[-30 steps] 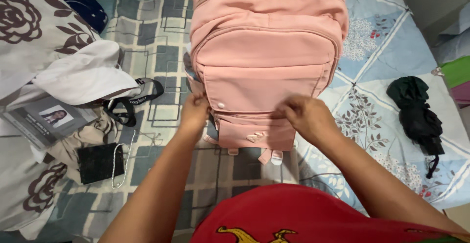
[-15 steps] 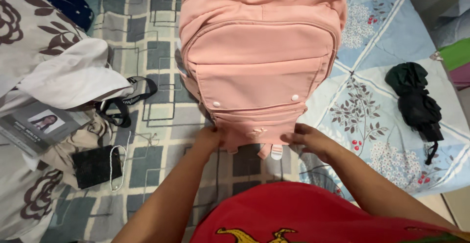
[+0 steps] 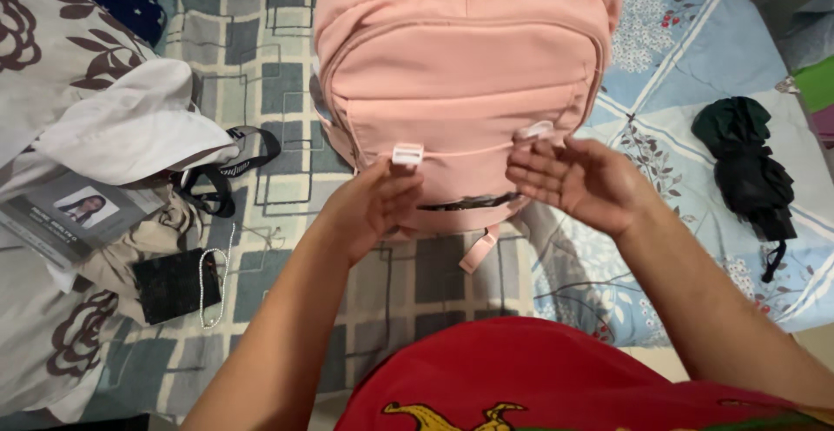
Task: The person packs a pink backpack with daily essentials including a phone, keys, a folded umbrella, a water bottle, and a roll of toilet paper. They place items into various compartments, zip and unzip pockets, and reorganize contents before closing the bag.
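A pink backpack [image 3: 460, 57] lies front-up on a patterned bedsheet, its bottom toward me. My left hand [image 3: 369, 205] pinches a pale strap tab [image 3: 407, 153] and presses it against the lower front pocket. My right hand [image 3: 569, 179] is palm-up, fingertips under a second strap tab [image 3: 537, 129] at the pocket's right side. A loose pink strap end [image 3: 479, 248] hangs below the pack's bottom edge. A dark slit shows between the folded bottom flap and the pocket.
A folded dark green umbrella [image 3: 747, 170] lies at the right. At the left are a white cloth [image 3: 130, 127], a black lanyard [image 3: 234, 170], an ID card [image 3: 69, 214], a black pouch [image 3: 174, 283] with a bead chain, and a floral pillow [image 3: 52, 40].
Both hands moved up from the backpack's bottom edge, lifting the two strap tabs and folding them onto the front pocket. The camera view shifted slightly.
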